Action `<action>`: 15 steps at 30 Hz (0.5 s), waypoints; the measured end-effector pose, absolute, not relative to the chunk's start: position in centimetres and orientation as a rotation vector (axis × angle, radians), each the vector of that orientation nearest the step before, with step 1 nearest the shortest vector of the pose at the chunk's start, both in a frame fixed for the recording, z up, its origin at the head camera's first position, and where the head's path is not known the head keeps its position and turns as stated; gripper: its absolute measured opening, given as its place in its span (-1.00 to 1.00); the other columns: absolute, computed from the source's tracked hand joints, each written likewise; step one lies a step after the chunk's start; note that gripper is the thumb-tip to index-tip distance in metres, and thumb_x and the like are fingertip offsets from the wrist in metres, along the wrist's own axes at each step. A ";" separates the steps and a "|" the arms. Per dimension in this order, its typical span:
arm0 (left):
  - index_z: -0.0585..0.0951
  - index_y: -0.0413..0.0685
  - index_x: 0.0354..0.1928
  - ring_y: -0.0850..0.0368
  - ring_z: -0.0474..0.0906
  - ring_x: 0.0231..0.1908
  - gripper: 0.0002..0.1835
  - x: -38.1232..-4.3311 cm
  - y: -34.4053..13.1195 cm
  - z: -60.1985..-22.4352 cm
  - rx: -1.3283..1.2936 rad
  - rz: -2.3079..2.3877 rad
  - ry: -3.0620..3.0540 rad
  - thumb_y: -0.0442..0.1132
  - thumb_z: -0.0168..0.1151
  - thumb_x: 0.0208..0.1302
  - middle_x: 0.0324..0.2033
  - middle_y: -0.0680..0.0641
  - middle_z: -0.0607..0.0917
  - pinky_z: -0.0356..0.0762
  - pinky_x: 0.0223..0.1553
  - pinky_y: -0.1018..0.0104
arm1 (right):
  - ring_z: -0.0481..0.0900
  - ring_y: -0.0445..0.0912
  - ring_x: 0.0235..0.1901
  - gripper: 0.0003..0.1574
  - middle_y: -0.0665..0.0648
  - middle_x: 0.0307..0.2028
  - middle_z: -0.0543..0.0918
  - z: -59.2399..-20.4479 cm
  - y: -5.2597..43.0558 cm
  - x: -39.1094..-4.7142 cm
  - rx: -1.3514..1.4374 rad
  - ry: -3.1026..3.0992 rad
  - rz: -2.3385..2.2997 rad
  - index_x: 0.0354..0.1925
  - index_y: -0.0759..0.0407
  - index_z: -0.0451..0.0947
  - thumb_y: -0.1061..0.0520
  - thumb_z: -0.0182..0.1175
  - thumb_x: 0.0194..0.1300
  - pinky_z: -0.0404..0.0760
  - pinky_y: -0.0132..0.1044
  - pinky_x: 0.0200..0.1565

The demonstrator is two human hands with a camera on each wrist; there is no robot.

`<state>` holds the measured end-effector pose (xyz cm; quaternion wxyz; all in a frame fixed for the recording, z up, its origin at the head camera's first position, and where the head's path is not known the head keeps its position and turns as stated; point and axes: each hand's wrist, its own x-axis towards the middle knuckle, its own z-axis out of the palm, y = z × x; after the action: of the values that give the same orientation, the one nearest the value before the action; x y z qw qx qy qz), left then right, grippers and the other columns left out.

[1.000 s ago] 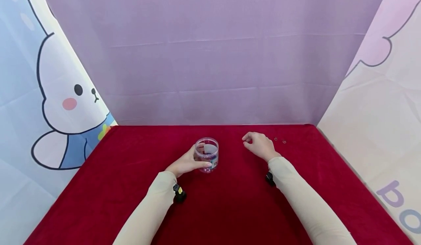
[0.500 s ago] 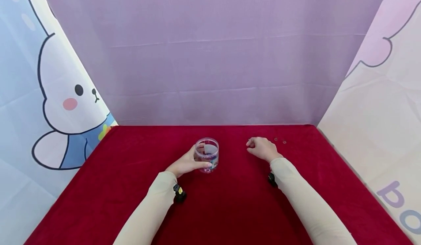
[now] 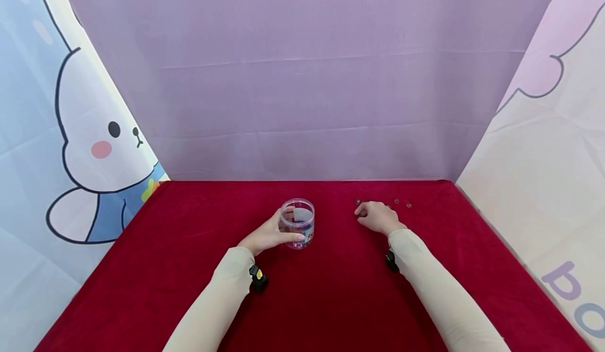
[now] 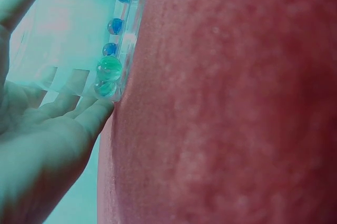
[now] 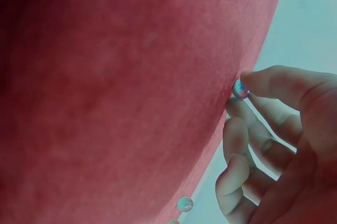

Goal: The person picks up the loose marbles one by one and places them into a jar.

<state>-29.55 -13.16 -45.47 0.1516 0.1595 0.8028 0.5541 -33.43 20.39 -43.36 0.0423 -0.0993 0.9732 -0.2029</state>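
A clear plastic jar (image 3: 296,216) without a lid stands upright on the red cloth, its label partly showing. My left hand (image 3: 268,233) grips it from the left side, thumb in front and fingers behind. In the left wrist view, several blue and green glass marbles (image 4: 109,68) lie at the bottom of the jar. My right hand (image 3: 378,217) is low over the cloth to the right of the jar. Its thumb and index finger pinch a clear marble (image 5: 240,89) with blue in it, seen in the right wrist view.
One marble (image 3: 357,202) lies just beyond the right fingertips. Others, including a marble (image 3: 408,205), lie farther right on the red-covered table (image 3: 302,299). A purple curtain (image 3: 302,79) hangs at the back edge, with printed cloths at both sides.
My right hand has moved slightly right and nearer to me and come down onto a marble; another marble has come into sight beyond it. The left hand and jar have stayed in place.
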 end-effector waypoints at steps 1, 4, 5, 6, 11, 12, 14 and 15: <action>0.10 0.13 0.52 -0.08 0.41 0.22 -0.01 -29.6 -13.2 -45.5 0.455 1.588 2.306 0.01 0.50 0.16 0.21 -0.09 0.45 0.48 0.16 -0.03 | 0.61 0.00 0.01 -0.74 0.09 -0.03 0.69 -43.4 20.4 -33.4 -0.303 2.981 -0.623 0.01 0.04 0.69 0.13 0.27 0.35 0.55 0.09 -0.04; 0.11 0.16 0.51 -0.07 0.41 0.22 -0.02 -29.6 -13.2 -45.5 0.446 1.587 2.307 0.01 0.51 0.15 0.21 -0.08 0.45 0.47 0.16 -0.03 | 0.62 0.01 -0.01 -0.75 0.09 -0.05 0.70 -43.3 20.5 -33.4 -0.313 2.989 -0.627 -0.01 0.05 0.70 0.15 0.26 0.36 0.57 0.07 -0.08; 0.11 0.15 0.51 -0.07 0.41 0.22 -0.02 -29.5 -13.2 -45.4 0.448 1.589 2.308 0.01 0.51 0.16 0.21 -0.08 0.45 0.47 0.16 -0.03 | 0.62 0.01 -0.02 -0.76 0.08 -0.05 0.70 -43.3 20.5 -33.4 -0.311 2.990 -0.627 -0.02 0.05 0.70 0.15 0.26 0.36 0.57 0.07 -0.08; 0.12 0.15 0.51 -0.07 0.41 0.22 -0.03 -29.5 -13.1 -45.4 0.449 1.592 2.307 0.00 0.50 0.16 0.21 -0.08 0.46 0.47 0.16 -0.03 | 0.62 0.01 -0.02 -0.76 0.09 -0.06 0.70 -43.3 20.5 -33.4 -0.314 2.992 -0.627 -0.02 0.05 0.70 0.15 0.26 0.36 0.57 0.07 -0.09; 0.12 0.12 0.51 -0.07 0.43 0.20 -0.05 -29.4 -13.1 -45.4 0.457 1.607 2.301 -0.03 0.49 0.19 0.19 -0.11 0.47 0.47 0.16 -0.04 | 0.62 0.02 -0.02 -0.76 0.10 -0.05 0.70 -43.4 20.7 -33.4 -0.317 3.000 -0.621 -0.02 0.05 0.70 0.13 0.26 0.36 0.58 0.06 -0.11; 0.12 0.12 0.51 -0.07 0.43 0.20 -0.05 -29.4 -13.1 -45.4 0.459 1.611 2.297 -0.04 0.48 0.20 0.19 -0.11 0.47 0.47 0.16 -0.04 | 0.62 0.02 -0.02 -0.76 0.11 -0.04 0.70 -43.4 20.7 -33.4 -0.320 2.999 -0.623 -0.01 0.06 0.70 0.13 0.26 0.37 0.58 0.06 -0.11; 0.12 0.12 0.51 -0.07 0.42 0.21 -0.05 -29.4 -13.1 -45.3 0.459 1.612 2.294 -0.04 0.48 0.20 0.19 -0.11 0.47 0.47 0.17 -0.04 | 0.62 0.02 -0.02 -0.76 0.11 -0.04 0.69 -43.4 20.7 -33.4 -0.318 2.998 -0.627 -0.02 0.06 0.70 0.11 0.26 0.37 0.59 0.05 -0.11; 0.12 0.12 0.51 -0.08 0.42 0.21 -0.05 -29.3 -13.1 -45.3 0.461 1.615 2.292 -0.04 0.48 0.20 0.19 -0.11 0.47 0.47 0.17 -0.04 | 0.62 0.02 -0.02 -0.76 0.10 -0.04 0.69 -43.4 20.7 -33.4 -0.316 2.995 -0.633 -0.02 0.05 0.70 0.10 0.26 0.37 0.59 0.04 -0.11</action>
<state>-29.35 -13.08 -45.32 0.1495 0.1604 0.7977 0.5618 -33.37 20.72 -43.40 0.0318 -0.1027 0.9727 -0.2057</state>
